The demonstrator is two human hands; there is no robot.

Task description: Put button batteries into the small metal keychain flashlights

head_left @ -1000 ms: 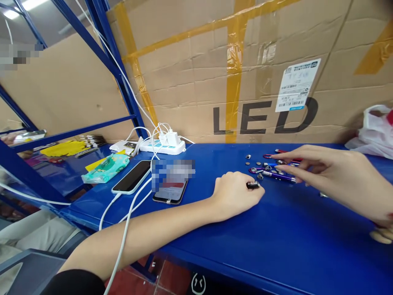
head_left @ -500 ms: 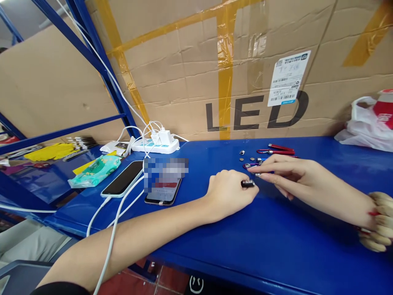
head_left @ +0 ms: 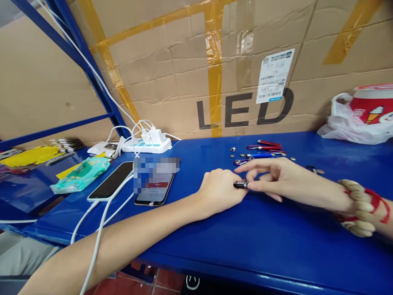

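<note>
Black barrel part (head_left: 240,185) sits mid-frame, long axis horiz., pinched in left hand (head_left: 219,191), fingers curled round its left end. Right hand (head_left: 278,179) meets it from frame right, thumb+finger closed on the free tip. Loose pens (head_left: 264,150) lie just above.

Take the cardboard box (head_left: 196,73) as your landmark: it walls off the back. Just before it, pens and coins (head_left: 260,155) clutter the shelf (head_left: 276,241); phones (head_left: 153,188) and cables block left; nearer you, open surface.
</note>
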